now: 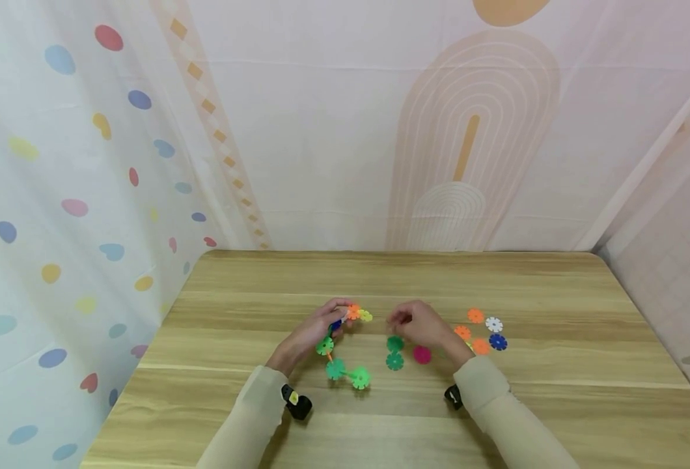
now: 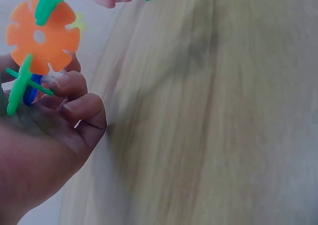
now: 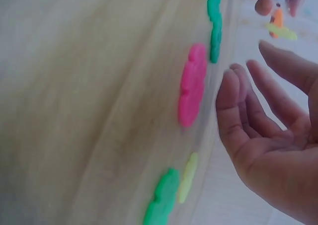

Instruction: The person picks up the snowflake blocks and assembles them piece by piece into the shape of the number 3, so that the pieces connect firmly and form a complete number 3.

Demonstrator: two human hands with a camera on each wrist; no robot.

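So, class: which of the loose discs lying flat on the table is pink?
The pink disc, just right of the two dark green discs and near the right hand; the other loose ones are orange, white and blue.

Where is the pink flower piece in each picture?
Head view: the pink flower piece lies flat on the table, just in front of the right hand.
Left wrist view: not in it.
Right wrist view: it lies near the middle, left of the open right hand.
Shared landmark: the two dark green pieces lying next to it.
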